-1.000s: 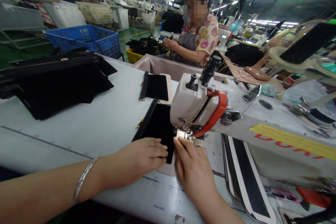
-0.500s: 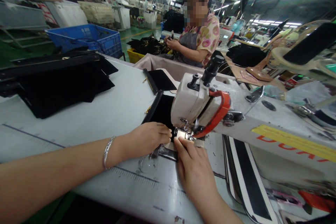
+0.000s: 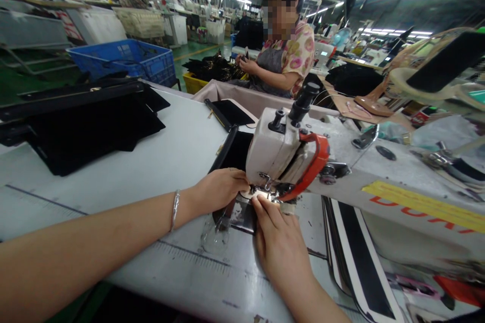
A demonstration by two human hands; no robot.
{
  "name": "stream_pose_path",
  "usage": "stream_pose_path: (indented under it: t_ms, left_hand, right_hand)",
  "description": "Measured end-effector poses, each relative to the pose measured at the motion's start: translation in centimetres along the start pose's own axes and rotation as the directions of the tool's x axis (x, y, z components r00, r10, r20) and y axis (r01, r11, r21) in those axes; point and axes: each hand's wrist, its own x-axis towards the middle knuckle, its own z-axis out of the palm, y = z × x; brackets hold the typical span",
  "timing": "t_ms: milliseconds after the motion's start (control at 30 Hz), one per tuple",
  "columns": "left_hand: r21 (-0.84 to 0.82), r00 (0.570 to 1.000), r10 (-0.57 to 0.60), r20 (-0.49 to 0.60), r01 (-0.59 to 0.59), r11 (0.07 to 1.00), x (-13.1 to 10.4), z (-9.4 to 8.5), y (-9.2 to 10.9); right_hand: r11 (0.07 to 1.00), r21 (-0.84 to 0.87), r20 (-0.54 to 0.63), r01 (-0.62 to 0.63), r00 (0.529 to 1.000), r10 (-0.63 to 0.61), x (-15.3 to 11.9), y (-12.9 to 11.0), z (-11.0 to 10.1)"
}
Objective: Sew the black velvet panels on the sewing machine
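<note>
A black fabric piece (image 3: 239, 150) with a pale edge lies under the head of a sewing machine (image 3: 271, 144), at its lit needle area. Along its dark folded side is a small gold-coloured fitting. My left hand (image 3: 220, 191), wearing a silver bracelet (image 3: 175, 210), has its fingers closed on the near left edge of the piece. Stretched fingers of my right hand (image 3: 282, 234) rest flat at the pale edge, just in front of the presser foot, which my fingers partly hide. Beyond it, a second black piece (image 3: 232, 112) lies on the table.
Black panels (image 3: 98, 128) are stacked on the left of the table (image 3: 182, 133). White-bordered black strips (image 3: 361, 252) lie right of my right hand. A red lever (image 3: 320, 156) juts from the machine. Across the table, a co-worker (image 3: 280, 63) handles something small. A blue crate (image 3: 155, 63) stands behind.
The black piece has shifted away from me and turned slightly under the needle. My left hand has moved a little farther forward with it. My right hand has barely moved.
</note>
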Motion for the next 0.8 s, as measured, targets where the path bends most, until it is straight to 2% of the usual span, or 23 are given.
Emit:
stream_pose_path:
  t_ms: [267, 467, 600, 700, 800]
  left_hand:
    - [0.001, 1.000, 0.017, -0.008, -0.017, 1.000, 0.1, -0.2, 0.2]
    - [-0.037, 1.000, 0.013, -0.019, -0.014, 0.999, -0.5, 0.6, -0.1]
    - [-0.047, 0.999, 0.020, -0.041, -0.022, 0.999, -0.7, 0.4, 0.2]
    - [-0.069, 0.998, -0.013, -0.064, 0.008, 0.998, -0.6, 0.0, 0.5]
    - [-0.086, 0.992, -0.072, -0.100, 0.064, 0.994, -0.6, -0.4, 0.5]
  right_hand:
    - [1.000, -0.014, 0.001, -0.006, 1.000, 0.006, 0.1, -0.2, 0.1]
    - [1.000, 0.014, -0.042, 0.007, 0.999, -0.006, -0.2, -0.1, 0.3]
    - [0.999, 0.024, -0.072, 0.031, 0.997, -0.029, 0.1, -0.4, 0.4]
    - [0.998, 0.049, -0.078, 0.030, 0.997, -0.026, -0.2, -0.5, -0.5]
    - [0.996, 0.091, -0.064, -0.023, 0.998, 0.028, -2.3, 1.3, -2.9]
